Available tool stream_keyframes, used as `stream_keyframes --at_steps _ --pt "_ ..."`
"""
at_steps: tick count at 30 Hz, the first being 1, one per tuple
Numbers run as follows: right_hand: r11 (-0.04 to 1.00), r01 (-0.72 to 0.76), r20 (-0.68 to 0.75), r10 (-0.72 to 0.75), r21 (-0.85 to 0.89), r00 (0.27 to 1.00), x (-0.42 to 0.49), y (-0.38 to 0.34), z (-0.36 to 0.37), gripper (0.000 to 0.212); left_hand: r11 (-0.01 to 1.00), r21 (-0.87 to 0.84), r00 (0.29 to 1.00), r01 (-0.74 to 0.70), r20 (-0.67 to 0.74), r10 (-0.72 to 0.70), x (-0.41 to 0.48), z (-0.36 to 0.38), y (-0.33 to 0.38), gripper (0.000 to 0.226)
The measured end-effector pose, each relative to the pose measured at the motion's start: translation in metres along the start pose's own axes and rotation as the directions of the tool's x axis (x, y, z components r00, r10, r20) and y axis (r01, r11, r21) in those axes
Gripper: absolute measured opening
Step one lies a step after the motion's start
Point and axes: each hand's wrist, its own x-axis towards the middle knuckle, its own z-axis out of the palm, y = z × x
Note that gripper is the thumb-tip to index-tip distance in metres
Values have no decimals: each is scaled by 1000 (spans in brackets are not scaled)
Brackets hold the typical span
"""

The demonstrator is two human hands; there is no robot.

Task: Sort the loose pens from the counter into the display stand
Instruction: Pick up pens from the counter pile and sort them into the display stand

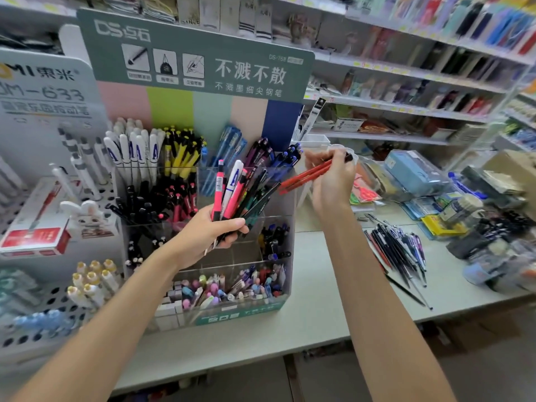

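The right hand pinches 2 red pens at center frame, just right of the stand. The left hand grips a mixed bunch before its middle bins. Roughly midway, I'd judge: a pile of pens lies on the counter, right of frame, well apart from both hands.

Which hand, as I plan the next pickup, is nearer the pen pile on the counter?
Right. The right hand, holding red pens, is raised left of the pile; the left hand grips a bunch farther left.
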Motion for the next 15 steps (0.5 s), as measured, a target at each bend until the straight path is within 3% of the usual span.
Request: stream_keyframes --at_steps 3,6,10,13,15 --pt "987 65 -43 -72 -144 996 5 20 -8 23 1000 -18 998 -9 -61 8 0 -2 -7 3" --pt "927 101 26 -98 -362 995 3 52 -14 24 1000 -22 997 -8 -78 6 1 -1 -13 7" --pt "739 260 242 -135 -621 961 7 86 -31 18 1000 24 998 4 -70 -2 0 -3 -19 11" --pt "483 392 431 -35 -783 902 4 106 -54 27 1000 13 998 16 -67 -15 -2 -5 -21 7" --pt "479 389 433 -21 -786 901 -10 104 -60 40 1000 -25 998 19 -65 -21 -5 -5 -22 8"
